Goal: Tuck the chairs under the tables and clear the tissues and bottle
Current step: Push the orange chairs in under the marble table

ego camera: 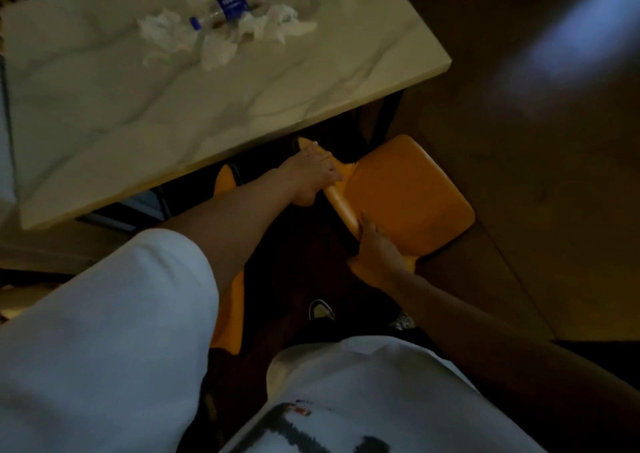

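Two hands on one orange chair [408,189]: smooth moulded plastic, rounded corners, standing on the floor just beside the bench corner, seat not under the top. Left hand [317,172] laid over the top edge of the curved backrest, fingers [332,166] wrapped round the rim nearest the bench. Right hand [377,244] lower on the same rim, fingers curled and gripping where backrest meets seat. Pale marble-patterned bench [138,106], grey-veined, glossy, thick square edge. Far up on it, a clear plastic bottle [228,7] lying on its side, blue label and blue cap, touching a loose heap of crumpled white tissues [207,36], soft and wrinkled, spread on both sides of it. Well apart from the chair, those. Second orange chair [227,178] partly showing under the bench edge behind the left forearm. Dark brown floor [519,175], dim, with a blurred bluish glare at upper right. White loose sleeves [104,331] and a dark shoe [322,308] below.
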A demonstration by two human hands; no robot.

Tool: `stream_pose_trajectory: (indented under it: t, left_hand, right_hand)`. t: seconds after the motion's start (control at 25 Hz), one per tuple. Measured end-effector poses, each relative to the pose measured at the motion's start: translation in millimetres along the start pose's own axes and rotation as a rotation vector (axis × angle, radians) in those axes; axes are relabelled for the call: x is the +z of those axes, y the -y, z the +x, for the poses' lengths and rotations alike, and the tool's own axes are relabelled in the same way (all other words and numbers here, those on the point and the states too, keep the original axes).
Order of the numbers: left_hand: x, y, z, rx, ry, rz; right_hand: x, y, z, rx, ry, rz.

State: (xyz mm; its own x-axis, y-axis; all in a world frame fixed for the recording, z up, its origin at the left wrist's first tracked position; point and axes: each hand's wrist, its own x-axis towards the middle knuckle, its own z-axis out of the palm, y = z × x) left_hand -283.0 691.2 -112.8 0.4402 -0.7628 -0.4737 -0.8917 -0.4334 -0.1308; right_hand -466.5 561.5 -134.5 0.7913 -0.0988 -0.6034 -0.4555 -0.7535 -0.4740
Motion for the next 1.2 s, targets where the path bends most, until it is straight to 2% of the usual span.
stream_pose_trajectory:
  t: [0.36,0.64,0.92,1.2]
  left_hand:
    - [14.8,-8.6,-3.0,-0.077,-0.026,-0.055]
    - [22.2,-33.2,-45.3,-0.204,0.057,-0.103]
    - [27.3,-95.7,-75.0,-0.347,0.109,-0.209]
    - [32.2,-154.4,-77.1,-0.568,0.065,-0.398]
  right_hand:
    - [-2.5,2.6,-10.8,-0.053,0.076,-0.009]
    - [-3.2,-1.4,-28.9,-0.183,0.169,-0.112]
    - [-14.7,-42.2,-50.6,-0.359,0.227,-0.26]
    - [-45.8,-81.7,-56.4,-0.502,0.352,-0.441]
